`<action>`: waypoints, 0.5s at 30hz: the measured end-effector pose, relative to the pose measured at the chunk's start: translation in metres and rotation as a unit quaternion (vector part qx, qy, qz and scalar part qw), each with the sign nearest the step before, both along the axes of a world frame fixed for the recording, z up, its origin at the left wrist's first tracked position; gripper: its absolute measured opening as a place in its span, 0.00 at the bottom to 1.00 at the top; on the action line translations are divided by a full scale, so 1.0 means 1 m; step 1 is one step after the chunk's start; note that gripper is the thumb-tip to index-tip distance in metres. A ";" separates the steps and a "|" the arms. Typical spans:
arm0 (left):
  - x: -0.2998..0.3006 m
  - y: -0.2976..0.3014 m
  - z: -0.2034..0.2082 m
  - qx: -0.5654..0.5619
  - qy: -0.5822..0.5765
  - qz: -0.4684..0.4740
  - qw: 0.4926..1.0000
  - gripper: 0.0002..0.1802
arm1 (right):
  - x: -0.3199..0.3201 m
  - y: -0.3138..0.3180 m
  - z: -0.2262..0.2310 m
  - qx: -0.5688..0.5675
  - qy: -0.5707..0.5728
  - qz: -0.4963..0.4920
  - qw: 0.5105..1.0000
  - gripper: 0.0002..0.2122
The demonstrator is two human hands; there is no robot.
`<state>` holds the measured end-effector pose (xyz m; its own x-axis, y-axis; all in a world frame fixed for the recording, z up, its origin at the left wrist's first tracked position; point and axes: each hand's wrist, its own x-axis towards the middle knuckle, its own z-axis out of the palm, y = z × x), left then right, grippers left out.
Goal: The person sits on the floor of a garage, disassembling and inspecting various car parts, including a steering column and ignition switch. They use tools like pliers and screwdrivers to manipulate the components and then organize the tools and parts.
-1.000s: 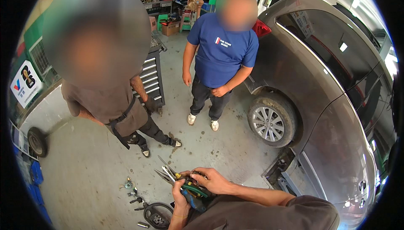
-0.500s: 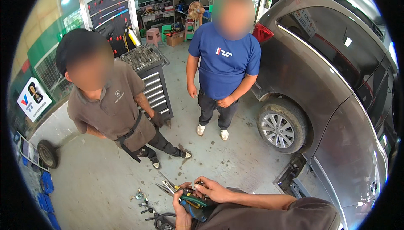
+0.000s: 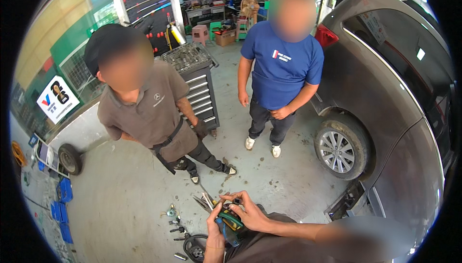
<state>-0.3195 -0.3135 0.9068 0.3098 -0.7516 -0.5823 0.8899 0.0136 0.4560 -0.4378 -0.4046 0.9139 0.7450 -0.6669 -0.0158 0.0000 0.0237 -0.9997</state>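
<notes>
Gathered in my left hand (image 3: 214, 228) is a bundle of hand tools, its fingers wrapped round them. Long-nosed pliers (image 3: 202, 203) stick out of its far end, beside thin metal shafts. Green and yellow handles (image 3: 235, 221) and a blue handle (image 3: 225, 229) show between my palms. My right hand (image 3: 251, 216) is bent over the near side of the bundle, its fingertips drawn together by the left thumb. Whatever those fingertips hold is too small and covered to make out.
A steering wheel (image 3: 195, 249) and small loose parts (image 3: 172, 212) lie on the floor below my hands. One person in brown (image 3: 149, 111) stands ahead left by a tool cabinet (image 3: 202, 90); another in blue (image 3: 284, 70) stands ahead. A brown car (image 3: 390, 75) fills the right.
The view has swung left, so the people and car sit further right in the picture. My right hand has closed in over the tools, its fingers now curled near the left thumb.
</notes>
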 end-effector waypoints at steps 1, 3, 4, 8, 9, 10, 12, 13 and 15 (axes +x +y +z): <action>0.000 0.001 -0.005 0.016 0.016 0.007 1.000 0.27 | 0.001 0.001 -0.004 -0.045 -0.001 -0.005 0.999 0.10; 0.005 0.005 -0.019 -0.028 0.037 -0.006 0.999 0.23 | 0.004 0.001 -0.002 -0.050 -0.016 0.003 0.999 0.09; 0.004 0.007 -0.023 -0.016 0.049 -0.005 0.999 0.22 | 0.007 -0.001 0.004 -0.010 -0.021 0.012 1.000 0.08; 0.000 0.014 -0.035 -0.018 0.052 -0.015 0.998 0.17 | 0.012 -0.006 0.006 -0.006 -0.004 0.007 1.000 0.08; -0.002 0.013 -0.033 -0.001 0.047 -0.007 0.999 0.17 | 0.011 -0.007 0.006 -0.016 0.013 0.009 1.000 0.09; -0.002 0.014 -0.034 -0.009 0.050 -0.011 0.999 0.17 | 0.010 -0.006 0.006 -0.034 0.041 0.002 0.999 0.10; -0.002 0.016 -0.037 -0.025 0.054 -0.020 0.998 0.17 | 0.008 -0.006 0.007 -0.070 0.094 -0.011 0.993 0.14; -0.002 0.017 -0.038 -0.029 0.053 -0.020 0.998 0.17 | 0.008 -0.008 0.009 -0.088 0.119 -0.016 0.989 0.17; -0.001 0.021 -0.039 -0.039 0.052 -0.022 0.998 0.17 | 0.006 -0.011 0.030 -0.127 0.205 0.021 0.970 0.17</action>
